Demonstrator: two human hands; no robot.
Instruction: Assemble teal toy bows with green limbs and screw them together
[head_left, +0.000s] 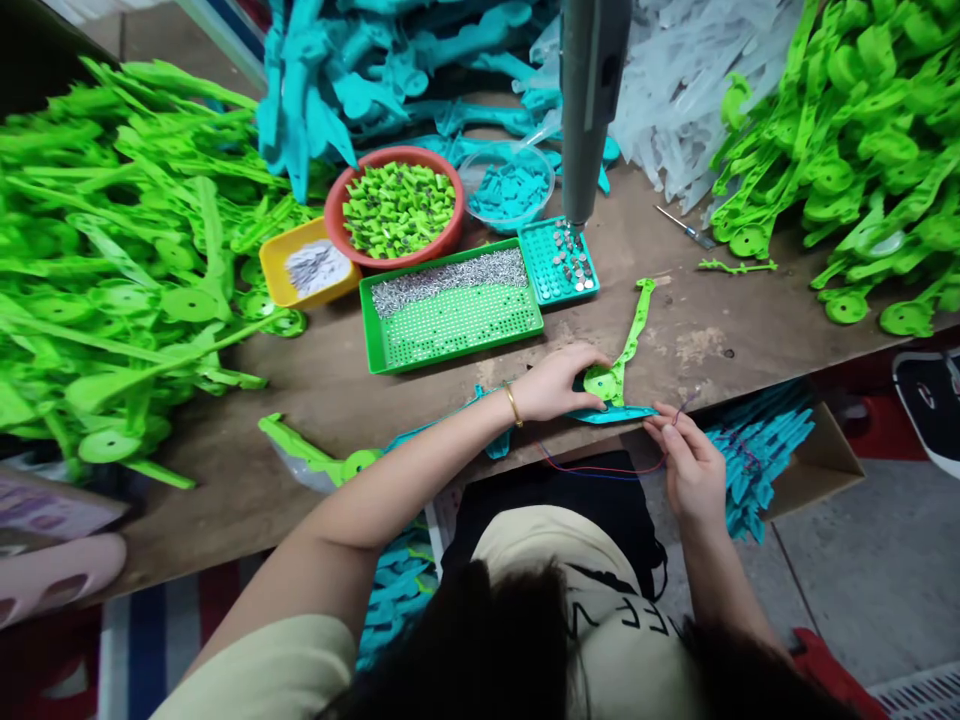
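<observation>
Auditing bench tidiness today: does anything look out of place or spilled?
A thin green strip lies alone on the wooden bench, apart from the green pile on the right; it looks like a stray offcut. No spill is obvious.

Lime-green plastic arm (630, 350), round end at pointed teal piece (616, 414); red and blue wires (600, 471) looping slack.

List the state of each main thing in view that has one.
Left hand: closed on the blue part
Right hand: fingertips together at the thin wires
Green tray: open, partly filled
Red bowl: open, full of green pieces
Yellow tray: open, partly filled
Teal tray: open, holding metal discs
Cardboard box: open, holding blue parts
Slim tool: lying flat
</observation>
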